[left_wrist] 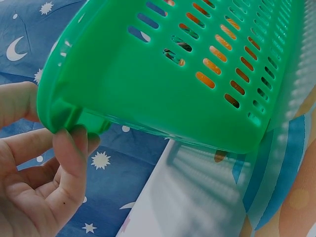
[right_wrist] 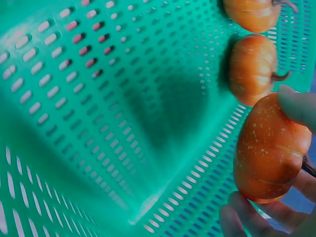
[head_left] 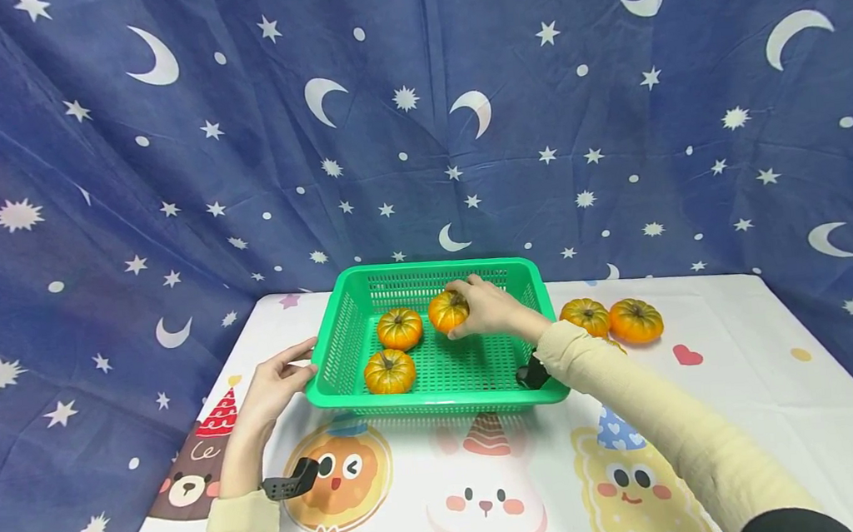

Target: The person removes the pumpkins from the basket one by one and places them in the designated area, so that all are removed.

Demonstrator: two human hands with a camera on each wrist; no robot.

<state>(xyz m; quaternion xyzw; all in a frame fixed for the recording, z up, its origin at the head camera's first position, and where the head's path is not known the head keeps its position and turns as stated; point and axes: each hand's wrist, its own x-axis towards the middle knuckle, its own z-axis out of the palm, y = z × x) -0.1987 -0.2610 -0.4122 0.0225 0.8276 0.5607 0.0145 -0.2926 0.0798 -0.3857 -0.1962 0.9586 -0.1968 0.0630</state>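
Note:
My right hand [head_left: 485, 305] grips a small orange pumpkin [head_left: 447, 311] inside the green plastic basket [head_left: 437, 398]. In the right wrist view, thumb and fingers span this pumpkin [right_wrist: 271, 148], its dark stem toward the palm. Two more pumpkins lie on the basket floor to its left, one pumpkin [head_left: 400, 329] toward the back and another pumpkin [head_left: 390, 372] in front. My left hand [head_left: 276, 385] is at the basket's left rim. The left wrist view has the thumb and fingers pinching the rim's corner [left_wrist: 74, 116].
Right of the basket, several pumpkins sit on the table, among them a pumpkin [head_left: 636, 321] with a pumpkin [head_left: 586, 317] beside it; the right sleeve partly covers another. A white tablecloth [head_left: 753, 407] with cartoon prints covers the table. A blue star-and-moon curtain [head_left: 418, 158] hangs behind.

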